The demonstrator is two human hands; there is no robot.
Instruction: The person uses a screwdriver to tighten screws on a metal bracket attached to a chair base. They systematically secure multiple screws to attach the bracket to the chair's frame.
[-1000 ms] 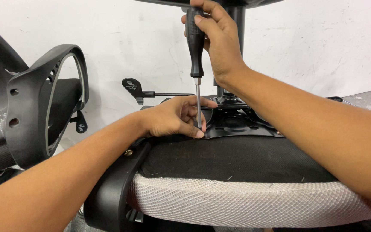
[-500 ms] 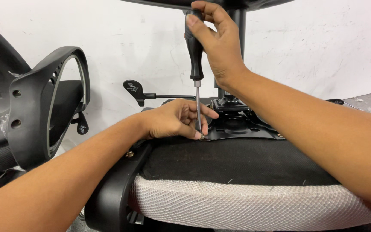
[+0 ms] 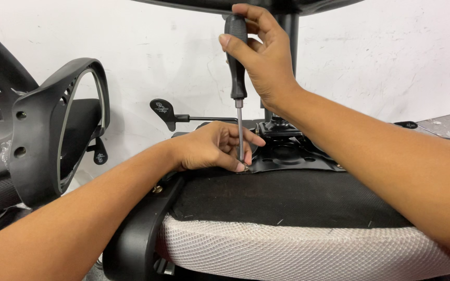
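Note:
My right hand (image 3: 266, 57) grips the black handle of a screwdriver (image 3: 237, 62), held upright. Its steel shaft runs down to the edge of a black metal mechanism plate (image 3: 287, 156) on the underside of an upturned office chair seat (image 3: 287, 203). My left hand (image 3: 214, 147) rests on the seat underside and pinches the shaft near its tip; whatever sits under the tip is hidden by my fingers. The seat has a black fabric underside and a white mesh cushion edge (image 3: 266, 250).
A black plastic armrest (image 3: 53, 130) of another chair stands at the left. A black adjustment lever (image 3: 165, 112) sticks out left from the mechanism. The chair's column (image 3: 287, 31) rises behind my right hand. A white wall is behind.
The screwdriver stays on the same spot. My right hand's fingers have shifted a little around the handle. My left hand keeps its pinch on the shaft.

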